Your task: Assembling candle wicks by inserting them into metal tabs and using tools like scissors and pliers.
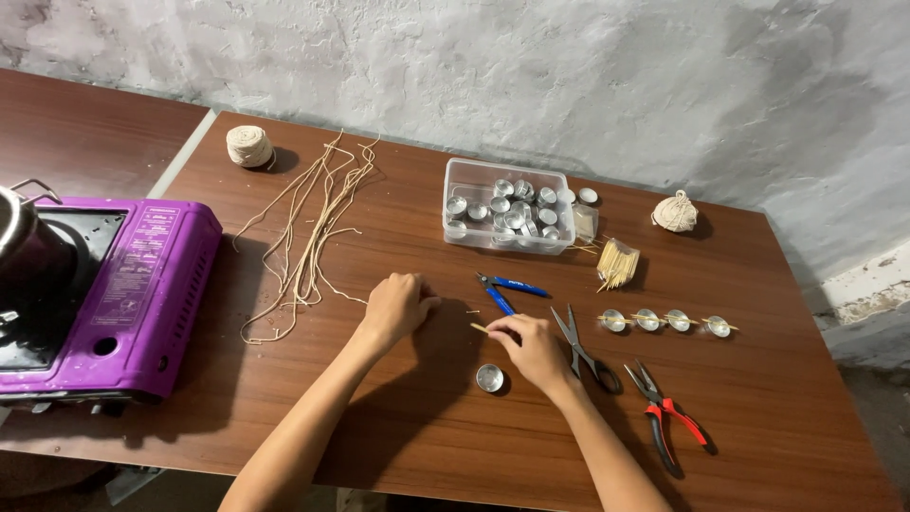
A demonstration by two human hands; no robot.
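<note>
My left hand (396,305) rests curled on the brown table (758,417), fingers closed; whether it holds anything is hidden. My right hand (533,346) pinches a thin wooden stick (480,328) just above the table. A small round metal cup (489,378) lies below my right hand. Blue-handled cutters (507,287) lie just beyond the hands, and black scissors (585,351) lie beside my right wrist. Loose lengths of pale string (308,237) are spread to the left of my left hand.
A clear tub of metal cups (507,206), a bundle of sticks (617,264), several cups with sticks across them (664,320), red-handled pliers (668,415), two string balls (249,146) (675,212), and a purple portable stove (104,303) with a pot at left.
</note>
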